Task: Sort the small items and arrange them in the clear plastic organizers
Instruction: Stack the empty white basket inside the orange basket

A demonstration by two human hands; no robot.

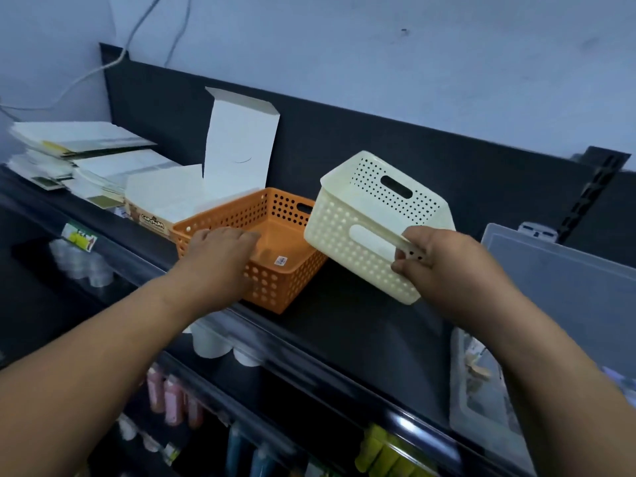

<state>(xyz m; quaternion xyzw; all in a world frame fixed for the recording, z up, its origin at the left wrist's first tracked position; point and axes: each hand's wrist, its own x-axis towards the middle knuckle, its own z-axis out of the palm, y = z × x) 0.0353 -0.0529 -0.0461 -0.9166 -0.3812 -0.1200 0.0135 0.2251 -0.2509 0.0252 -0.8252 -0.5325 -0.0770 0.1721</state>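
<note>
Quickly: black shelf top (347,325) runs from 9 to 4 o'clock. Orange basket (275,287) sits at centre, upright, nothing in it but a small sticker on its floor. Left hand (220,247) lies over its 8 o'clock rim, fingers reaching inside and slightly bent, thumb hidden; can't tell if it grips or just rests. Right hand (437,261) pinches the cream basket (358,256) at its near rim by the handle slot, fingers curled. That basket is lifted and tilted, opening turned up and away, with its 9 o'clock side overlapping the orange basket's far right corner. Clear box (481,404) is at 4 o'clock on the shelf, lid raised behind it, blurry small items inside. White carton (241,142) with flap up at 11 o'clock, just behind the orange basket. Paper stacks (86,146) at 9 o'clock. Bottles (168,397) on lower shelves at 7 o'clock.
</note>
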